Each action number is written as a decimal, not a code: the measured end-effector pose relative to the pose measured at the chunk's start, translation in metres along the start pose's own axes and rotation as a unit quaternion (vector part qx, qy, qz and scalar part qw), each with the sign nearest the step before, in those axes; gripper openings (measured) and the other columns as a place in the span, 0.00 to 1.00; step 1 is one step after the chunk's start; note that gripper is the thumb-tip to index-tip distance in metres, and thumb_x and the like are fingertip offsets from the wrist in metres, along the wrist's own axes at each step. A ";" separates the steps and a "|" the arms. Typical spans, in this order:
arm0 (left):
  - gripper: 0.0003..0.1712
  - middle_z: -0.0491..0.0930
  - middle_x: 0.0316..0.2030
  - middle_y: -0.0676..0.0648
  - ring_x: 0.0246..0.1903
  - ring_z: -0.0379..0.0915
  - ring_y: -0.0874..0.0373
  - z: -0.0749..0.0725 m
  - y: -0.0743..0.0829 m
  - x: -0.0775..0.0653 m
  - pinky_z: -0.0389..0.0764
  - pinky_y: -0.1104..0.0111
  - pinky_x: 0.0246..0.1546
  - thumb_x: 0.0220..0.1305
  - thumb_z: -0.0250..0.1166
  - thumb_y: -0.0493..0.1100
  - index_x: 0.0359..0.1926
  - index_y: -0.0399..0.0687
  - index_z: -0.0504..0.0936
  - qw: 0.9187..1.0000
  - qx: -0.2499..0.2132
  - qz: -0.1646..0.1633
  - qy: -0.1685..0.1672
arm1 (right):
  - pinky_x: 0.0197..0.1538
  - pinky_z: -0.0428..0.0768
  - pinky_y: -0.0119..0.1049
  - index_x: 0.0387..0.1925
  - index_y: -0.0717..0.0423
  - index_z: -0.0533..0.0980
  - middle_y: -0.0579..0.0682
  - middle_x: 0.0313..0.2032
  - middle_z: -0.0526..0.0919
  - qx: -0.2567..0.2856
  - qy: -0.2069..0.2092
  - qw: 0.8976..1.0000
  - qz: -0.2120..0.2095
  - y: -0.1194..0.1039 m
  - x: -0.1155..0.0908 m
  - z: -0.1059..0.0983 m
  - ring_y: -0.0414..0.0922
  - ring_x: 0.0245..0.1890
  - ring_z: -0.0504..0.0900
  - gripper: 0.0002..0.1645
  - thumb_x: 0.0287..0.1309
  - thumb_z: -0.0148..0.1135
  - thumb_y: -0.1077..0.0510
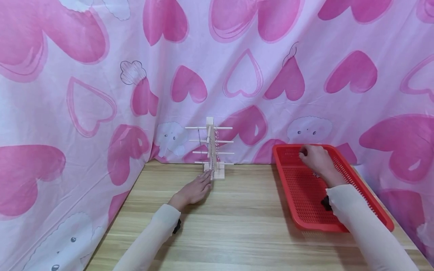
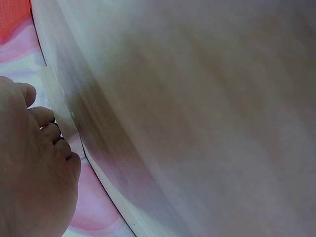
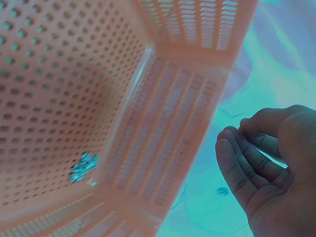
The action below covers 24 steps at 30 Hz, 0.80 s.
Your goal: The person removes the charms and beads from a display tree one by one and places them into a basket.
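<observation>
A small wooden stand [image 1: 219, 171] with several crossbars stands at the back of the table. Thin chains [image 1: 217, 135] hang from its bars. My left hand [image 1: 194, 190] lies palm down at the foot of the stand, its fingertips right at the base with fingers fairly straight. On the right, my right hand [image 1: 318, 161] is over the far end of a red plastic basket [image 1: 288, 192]. Its fingers bend loosely towards the thumb, and nothing shows between them in the right wrist view. A shiny silver chain [image 3: 84, 167] lies bunched in a corner of the basket.
The wood-grain table [image 1: 237, 226] ends against a pink curtain [image 1: 190, 109] with heart prints at the back and sides. The basket's raised rim [image 1: 285, 180] runs along the table's right side.
</observation>
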State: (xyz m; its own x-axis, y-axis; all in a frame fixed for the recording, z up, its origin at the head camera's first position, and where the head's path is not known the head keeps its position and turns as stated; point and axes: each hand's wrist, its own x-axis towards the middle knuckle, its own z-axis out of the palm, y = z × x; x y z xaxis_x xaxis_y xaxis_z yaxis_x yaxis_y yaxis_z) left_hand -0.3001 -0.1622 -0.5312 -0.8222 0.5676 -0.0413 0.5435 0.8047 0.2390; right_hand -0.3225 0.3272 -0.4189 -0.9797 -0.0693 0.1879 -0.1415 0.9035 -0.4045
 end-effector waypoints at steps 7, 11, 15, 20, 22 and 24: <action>0.35 0.46 0.86 0.40 0.86 0.43 0.43 0.002 0.000 0.001 0.53 0.52 0.86 0.87 0.38 0.51 0.84 0.36 0.53 1.000 0.005 0.001 0.002 | 0.35 0.80 0.41 0.52 0.62 0.80 0.61 0.40 0.84 0.003 0.016 1.000 -0.023 -0.027 0.002 -0.001 0.54 0.36 0.79 0.12 0.71 0.62 0.61; 0.36 0.45 0.86 0.41 0.86 0.42 0.43 0.003 -0.001 0.002 0.52 0.53 0.86 0.87 0.38 0.52 0.84 0.37 0.52 1.000 0.005 0.000 -0.001 | 0.36 0.80 0.42 0.50 0.62 0.81 0.61 0.39 0.85 0.003 0.037 0.998 -0.042 -0.041 0.004 0.000 0.53 0.35 0.79 0.11 0.69 0.64 0.61; 0.35 0.46 0.86 0.40 0.86 0.43 0.43 0.002 -0.001 0.002 0.53 0.52 0.86 0.87 0.39 0.51 0.84 0.36 0.53 1.000 0.002 0.001 0.001 | 0.36 0.79 0.44 0.46 0.62 0.82 0.60 0.37 0.86 0.004 0.055 0.996 -0.063 -0.055 0.005 0.000 0.53 0.33 0.78 0.09 0.68 0.63 0.62; 0.36 0.46 0.86 0.40 0.86 0.42 0.43 0.000 -0.001 0.002 0.52 0.53 0.86 0.87 0.38 0.52 0.84 0.36 0.52 1.000 0.009 0.001 -0.002 | 0.37 0.81 0.47 0.45 0.62 0.83 0.61 0.36 0.87 0.015 0.070 0.994 -0.079 -0.073 0.006 0.000 0.53 0.33 0.79 0.08 0.69 0.63 0.62; 0.36 0.45 0.86 0.40 0.86 0.42 0.43 0.000 -0.001 0.001 0.52 0.53 0.86 0.87 0.38 0.52 0.84 0.37 0.51 1.000 0.008 -0.001 -0.004 | 0.39 0.83 0.49 0.45 0.63 0.84 0.61 0.37 0.88 0.019 0.071 0.994 -0.082 -0.079 0.007 0.001 0.53 0.34 0.80 0.09 0.69 0.63 0.62; 0.36 0.45 0.86 0.40 0.86 0.42 0.43 0.000 -0.001 0.001 0.53 0.52 0.86 0.87 0.38 0.52 0.84 0.37 0.52 1.000 0.005 0.000 -0.002 | 0.40 0.84 0.50 0.46 0.62 0.84 0.60 0.37 0.88 0.025 0.070 0.994 -0.084 -0.084 0.008 0.002 0.53 0.35 0.81 0.09 0.70 0.63 0.61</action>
State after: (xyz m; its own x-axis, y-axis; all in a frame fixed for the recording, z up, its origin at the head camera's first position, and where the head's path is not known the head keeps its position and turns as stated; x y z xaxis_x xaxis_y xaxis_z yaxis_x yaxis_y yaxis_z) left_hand -0.3014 -0.1623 -0.5315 -0.8216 0.5683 -0.0449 0.5451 0.8063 0.2296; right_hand -0.3182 0.2501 -0.3848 -0.9130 -0.1540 0.3779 -0.3111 0.8620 -0.4003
